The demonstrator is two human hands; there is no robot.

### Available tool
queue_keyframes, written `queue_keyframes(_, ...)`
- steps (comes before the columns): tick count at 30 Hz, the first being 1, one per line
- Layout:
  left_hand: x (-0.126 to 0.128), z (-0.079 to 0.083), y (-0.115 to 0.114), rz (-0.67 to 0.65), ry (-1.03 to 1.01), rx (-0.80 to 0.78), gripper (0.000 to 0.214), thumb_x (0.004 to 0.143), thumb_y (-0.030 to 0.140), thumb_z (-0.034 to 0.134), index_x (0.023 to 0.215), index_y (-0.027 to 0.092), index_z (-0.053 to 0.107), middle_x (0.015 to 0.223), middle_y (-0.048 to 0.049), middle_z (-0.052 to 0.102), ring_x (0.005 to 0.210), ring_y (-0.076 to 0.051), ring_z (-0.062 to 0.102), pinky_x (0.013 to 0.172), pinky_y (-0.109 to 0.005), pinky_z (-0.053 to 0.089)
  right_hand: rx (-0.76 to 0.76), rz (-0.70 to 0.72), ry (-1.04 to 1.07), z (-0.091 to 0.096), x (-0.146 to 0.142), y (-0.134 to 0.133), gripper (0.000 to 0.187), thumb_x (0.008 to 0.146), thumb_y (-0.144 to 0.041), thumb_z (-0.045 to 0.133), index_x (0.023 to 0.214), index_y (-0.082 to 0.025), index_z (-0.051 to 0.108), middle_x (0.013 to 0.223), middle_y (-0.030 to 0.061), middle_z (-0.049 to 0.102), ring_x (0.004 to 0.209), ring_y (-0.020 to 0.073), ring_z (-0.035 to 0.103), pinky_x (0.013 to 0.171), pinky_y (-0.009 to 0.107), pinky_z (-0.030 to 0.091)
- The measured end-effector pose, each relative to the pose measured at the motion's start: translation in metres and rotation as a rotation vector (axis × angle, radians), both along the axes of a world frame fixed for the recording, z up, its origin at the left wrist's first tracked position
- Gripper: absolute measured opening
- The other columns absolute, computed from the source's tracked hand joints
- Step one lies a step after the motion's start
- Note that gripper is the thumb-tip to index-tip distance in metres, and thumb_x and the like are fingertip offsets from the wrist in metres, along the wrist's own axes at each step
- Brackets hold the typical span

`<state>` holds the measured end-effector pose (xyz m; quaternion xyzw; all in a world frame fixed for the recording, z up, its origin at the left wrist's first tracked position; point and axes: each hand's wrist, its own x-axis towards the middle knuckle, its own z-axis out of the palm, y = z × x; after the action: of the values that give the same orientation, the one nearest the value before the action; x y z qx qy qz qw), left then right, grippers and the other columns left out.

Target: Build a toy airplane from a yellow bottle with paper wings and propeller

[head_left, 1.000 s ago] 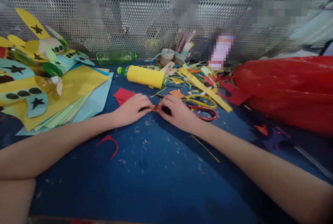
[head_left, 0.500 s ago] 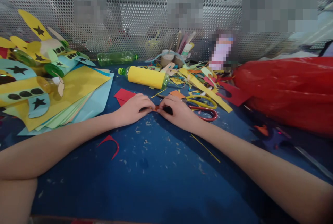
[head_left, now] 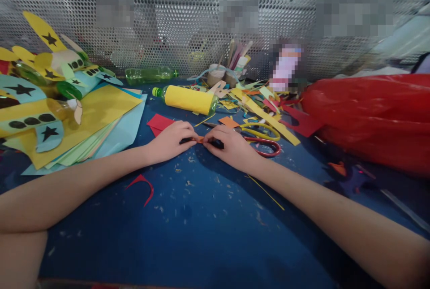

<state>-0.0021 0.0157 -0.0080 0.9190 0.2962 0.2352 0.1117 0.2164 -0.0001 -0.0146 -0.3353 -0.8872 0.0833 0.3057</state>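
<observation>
Between my fingertips is a small piece of orange paper (head_left: pixel 200 139), mostly covered by the fingers. My left hand (head_left: pixel 171 141) pinches its left end, and my right hand (head_left: pixel 231 146) pinches the right end. Behind my left hand lies a folded piece of red paper (head_left: pixel 159 123). Scissors with yellow handles (head_left: pixel 265 130) and scissors with red handles (head_left: pixel 271 148) rest just beyond my right hand, partly hidden by it. An orange paper square (head_left: pixel 229 122) lies by the blades. Farther back, a green bottle wrapped in yellow paper (head_left: pixel 188 99) lies on its side.
Bottle planes (head_left: pixel 36 121) and stacked coloured sheets (head_left: pixel 132 121) occupy the left. Paper scraps (head_left: pixel 258 109) and brush pots (head_left: pixel 217 75) spread toward the perforated metal screen (head_left: pixel 181 20). A red plastic bag (head_left: pixel 372 118) bulges at the right. A red offcut (head_left: pixel 148 186) lies nearer me on the blue table (head_left: pixel 201 239).
My fingers have shifted very slightly around the orange paper, and the right hand has moved a little. Everything else on the table stays where it was.
</observation>
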Motion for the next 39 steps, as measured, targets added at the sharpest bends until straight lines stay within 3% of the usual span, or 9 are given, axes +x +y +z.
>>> queue_keyframes(14,0.0015,-0.0051,-0.0005,-0.023,0.019,0.139,0.017,0.094,0.017,0.049,0.096,0.016,0.066,0.092,-0.0056,0.066,0.088,-0.019,0.056,0.08,-0.032,0.044,-0.012,-0.039,-0.041,-0.0006,-0.0003,0.001,0.009,0.088,-0.017,0.054,0.083,-0.018,0.061,0.082,0.0067,0.064,0.078,0.0188,0.059,0.071,0.034,0.05)
queue_keyframes(33,0.0012,-0.0007,-0.0021,0.018,0.029,0.102,0.016,0.092,0.019,0.052,0.093,0.016,0.068,0.091,-0.0056,0.065,0.088,-0.018,0.057,0.082,-0.033,0.045,-0.056,-0.063,-0.054,0.0003,0.0015,0.0016,0.008,0.09,-0.018,0.051,0.089,-0.019,0.059,0.082,0.0054,0.061,0.078,0.0181,0.056,0.07,0.031,0.047)
queue_keyframes(39,0.001,-0.0019,-0.0003,0.007,0.016,0.108,0.016,0.092,0.015,0.052,0.09,0.015,0.068,0.091,-0.0052,0.066,0.088,-0.018,0.059,0.082,-0.033,0.045,-0.04,-0.012,-0.042,0.0034,0.0026,0.0002,0.009,0.087,-0.017,0.052,0.086,-0.018,0.061,0.083,0.0062,0.063,0.078,0.0178,0.059,0.072,0.032,0.049)
